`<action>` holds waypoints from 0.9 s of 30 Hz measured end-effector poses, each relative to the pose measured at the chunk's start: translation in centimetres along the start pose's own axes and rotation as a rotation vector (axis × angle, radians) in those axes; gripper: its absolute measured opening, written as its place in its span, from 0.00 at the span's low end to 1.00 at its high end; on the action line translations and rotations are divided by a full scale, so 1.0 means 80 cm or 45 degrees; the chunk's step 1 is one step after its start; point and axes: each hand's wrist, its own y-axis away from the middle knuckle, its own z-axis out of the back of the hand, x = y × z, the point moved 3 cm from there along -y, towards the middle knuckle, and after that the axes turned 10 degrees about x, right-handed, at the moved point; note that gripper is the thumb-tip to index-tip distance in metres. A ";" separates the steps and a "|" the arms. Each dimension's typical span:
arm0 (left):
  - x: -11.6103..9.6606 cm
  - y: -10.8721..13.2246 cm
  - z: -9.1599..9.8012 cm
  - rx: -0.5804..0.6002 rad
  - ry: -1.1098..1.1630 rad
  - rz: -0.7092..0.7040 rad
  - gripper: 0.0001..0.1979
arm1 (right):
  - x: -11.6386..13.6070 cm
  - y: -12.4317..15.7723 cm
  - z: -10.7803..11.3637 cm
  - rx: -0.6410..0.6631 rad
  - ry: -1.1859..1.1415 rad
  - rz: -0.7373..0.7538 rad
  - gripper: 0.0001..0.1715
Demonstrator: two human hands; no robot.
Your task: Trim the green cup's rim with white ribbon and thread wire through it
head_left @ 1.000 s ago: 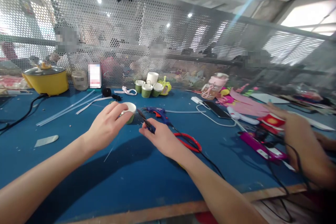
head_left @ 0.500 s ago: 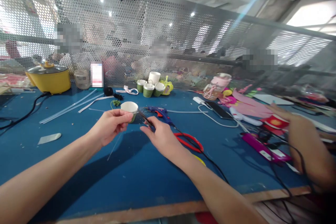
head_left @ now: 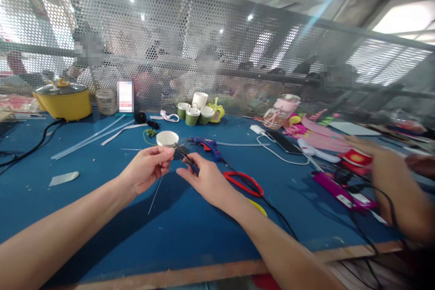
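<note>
My left hand [head_left: 151, 167] is closed in a pinch, with a thin pale strand [head_left: 155, 197] hanging below the fingers. Another thin line pokes out to the left of that hand. In my right hand [head_left: 207, 179] is a slim dark tool with a pointed tip [head_left: 186, 156]; its kind is unclear. The tip is close to the left fingertips. Just behind the fingers is a white cup [head_left: 167, 137], its lower part hidden. A blue glue gun [head_left: 209, 147] lies past my right hand. A small green tuft [head_left: 150, 133] is beside the cup.
Several green-and-white cups [head_left: 192, 115] stand at the back, before a perforated metal screen [head_left: 170, 41]. A yellow pot [head_left: 66, 102] is at left. A red loop [head_left: 243, 186], a black cable, a phone [head_left: 283, 142] and a purple power strip [head_left: 340, 192] lie right, near another person's arm [head_left: 394, 181].
My left hand has shifted slightly down, showing more of the strand. My right hand has moved a little left, bringing the tool's tip nearer the left fingers. A second dark hand shape appears far right.
</note>
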 end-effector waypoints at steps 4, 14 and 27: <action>0.000 0.000 -0.001 0.002 0.001 0.000 0.11 | 0.001 0.001 -0.002 0.061 -0.007 -0.019 0.17; -0.004 0.007 -0.002 0.033 -1.024 -0.210 0.14 | -0.005 -0.001 0.006 -0.032 0.026 -0.060 0.14; -0.026 0.022 -0.024 0.022 -2.547 -1.479 0.07 | 0.007 0.003 -0.002 0.091 -0.005 -0.133 0.11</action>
